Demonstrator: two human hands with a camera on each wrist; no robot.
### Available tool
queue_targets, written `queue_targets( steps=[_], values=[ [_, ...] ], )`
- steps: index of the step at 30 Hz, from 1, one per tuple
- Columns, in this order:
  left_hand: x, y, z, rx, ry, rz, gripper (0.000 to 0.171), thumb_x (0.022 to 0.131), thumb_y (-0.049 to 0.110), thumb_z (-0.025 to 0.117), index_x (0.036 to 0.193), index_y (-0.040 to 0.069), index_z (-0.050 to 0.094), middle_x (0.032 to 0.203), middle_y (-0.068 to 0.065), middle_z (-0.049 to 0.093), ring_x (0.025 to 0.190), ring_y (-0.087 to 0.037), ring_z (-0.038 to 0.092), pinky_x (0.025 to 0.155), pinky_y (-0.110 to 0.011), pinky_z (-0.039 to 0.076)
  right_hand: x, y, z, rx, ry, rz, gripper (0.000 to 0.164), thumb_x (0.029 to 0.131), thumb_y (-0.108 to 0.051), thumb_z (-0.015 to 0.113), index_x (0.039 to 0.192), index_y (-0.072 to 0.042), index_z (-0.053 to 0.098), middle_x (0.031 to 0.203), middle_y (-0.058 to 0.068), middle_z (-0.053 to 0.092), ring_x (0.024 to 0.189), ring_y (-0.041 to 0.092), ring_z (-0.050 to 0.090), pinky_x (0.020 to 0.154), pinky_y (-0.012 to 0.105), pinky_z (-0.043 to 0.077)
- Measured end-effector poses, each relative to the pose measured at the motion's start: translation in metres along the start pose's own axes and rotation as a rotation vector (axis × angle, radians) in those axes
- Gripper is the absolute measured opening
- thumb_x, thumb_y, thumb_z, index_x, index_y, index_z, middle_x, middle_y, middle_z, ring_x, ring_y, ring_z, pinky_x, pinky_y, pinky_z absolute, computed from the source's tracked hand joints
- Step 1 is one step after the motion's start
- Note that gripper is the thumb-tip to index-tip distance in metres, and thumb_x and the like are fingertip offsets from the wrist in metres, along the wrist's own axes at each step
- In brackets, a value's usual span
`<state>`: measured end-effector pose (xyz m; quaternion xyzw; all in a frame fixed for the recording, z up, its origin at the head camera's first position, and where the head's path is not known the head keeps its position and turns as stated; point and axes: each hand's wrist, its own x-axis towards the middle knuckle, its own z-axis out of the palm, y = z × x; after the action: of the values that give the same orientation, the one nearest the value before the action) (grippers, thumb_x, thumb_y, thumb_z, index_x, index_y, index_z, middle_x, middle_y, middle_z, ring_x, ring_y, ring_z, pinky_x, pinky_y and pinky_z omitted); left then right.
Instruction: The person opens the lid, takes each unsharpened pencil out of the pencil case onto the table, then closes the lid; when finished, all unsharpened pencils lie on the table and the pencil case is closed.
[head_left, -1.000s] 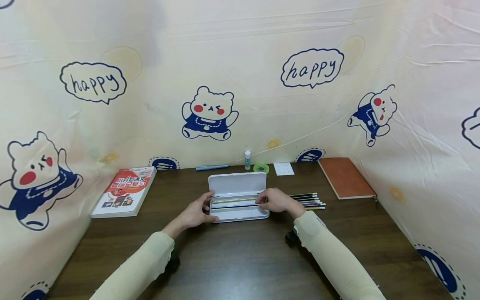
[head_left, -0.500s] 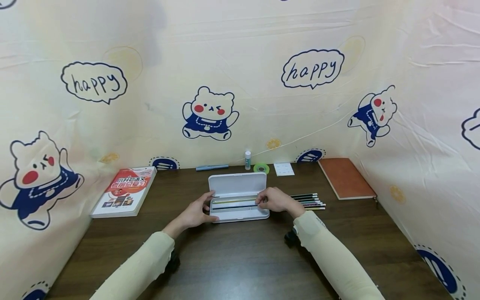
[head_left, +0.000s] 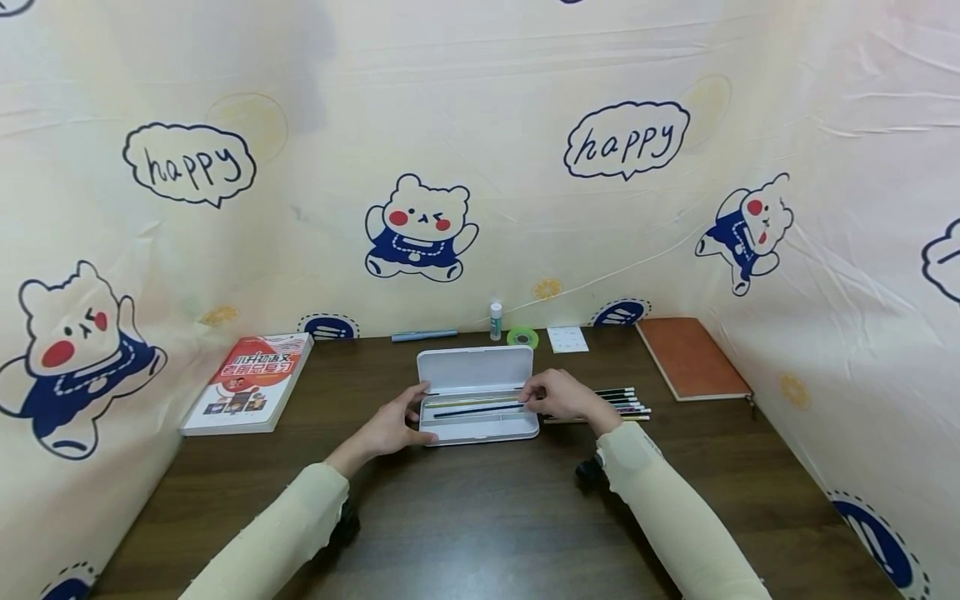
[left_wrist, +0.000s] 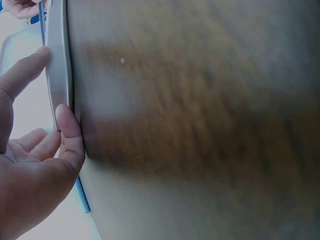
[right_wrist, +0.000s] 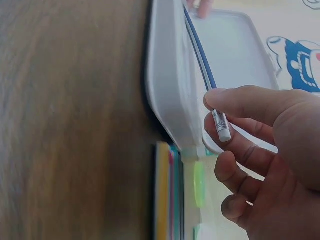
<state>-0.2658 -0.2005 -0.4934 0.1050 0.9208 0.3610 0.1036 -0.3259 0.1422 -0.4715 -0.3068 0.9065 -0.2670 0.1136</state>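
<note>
A white pencil case (head_left: 480,432) lies on the table with its lid (head_left: 475,367) raised at the back. My left hand (head_left: 388,423) grips the left end of the case, its thumb toward the front corner. Over the tray, my right hand (head_left: 564,395) pinches a dark blue pencil (right_wrist: 201,52) between thumb and fingers near its white eraser (right_wrist: 224,135). The pencil slants across the case, eraser end to the right and higher. A yellowish pencil (head_left: 468,402) lies in the tray behind it.
Several pencils (head_left: 628,400) lie right of the case. Behind it are a blue pen (head_left: 423,335), a glue stick (head_left: 496,321), green tape (head_left: 522,337) and a white card (head_left: 567,338). A book (head_left: 251,383) lies left, a brown notebook (head_left: 693,357) right.
My right hand has shifted slightly right and up, and the dark blue pencil's eraser end has risen with it. My left hand has stayed on the case.
</note>
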Motion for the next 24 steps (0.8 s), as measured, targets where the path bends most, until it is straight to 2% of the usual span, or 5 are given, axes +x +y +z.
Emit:
queue_targets(
  steps=[10, 15, 24],
  values=[
    [0.001, -0.001, 0.001, -0.003, 0.005, -0.007, 0.1, 0.078, 0.032, 0.086, 0.157, 0.016, 0.028, 0.149, -0.012, 0.051, 0.107, -0.02, 0.057, 0.096, -0.042, 0.047, -0.024, 0.019, -0.023, 0.025, 0.033, -0.037, 0.01, 0.093, -0.013, 0.067, 0.097, -0.013, 0.076, 0.082, -0.006, 0.067, 0.074, 0.01, 0.055, 0.07, 0.026, 0.046],
    [0.001, -0.001, 0.001, -0.006, 0.001, -0.005, 0.099, 0.078, 0.032, 0.086, 0.157, 0.015, 0.028, 0.149, -0.012, 0.051, 0.107, -0.02, 0.057, 0.096, -0.042, 0.047, -0.041, 0.031, -0.034, 0.049, 0.037, -0.004, 0.01, 0.094, -0.016, 0.067, 0.099, -0.013, 0.076, 0.085, -0.005, 0.068, 0.077, 0.012, 0.055, 0.072, 0.028, 0.046],
    [0.002, -0.001, 0.0, -0.005, -0.007, -0.009, 0.099, 0.078, 0.033, 0.086, 0.157, 0.014, 0.028, 0.149, -0.014, 0.05, 0.109, -0.021, 0.058, 0.097, -0.044, 0.047, -0.075, 0.055, -0.049, 0.071, 0.093, 0.088, 0.01, 0.094, -0.014, 0.068, 0.099, -0.011, 0.076, 0.093, -0.003, 0.074, 0.082, 0.015, 0.058, 0.077, 0.033, 0.049]
  ],
)
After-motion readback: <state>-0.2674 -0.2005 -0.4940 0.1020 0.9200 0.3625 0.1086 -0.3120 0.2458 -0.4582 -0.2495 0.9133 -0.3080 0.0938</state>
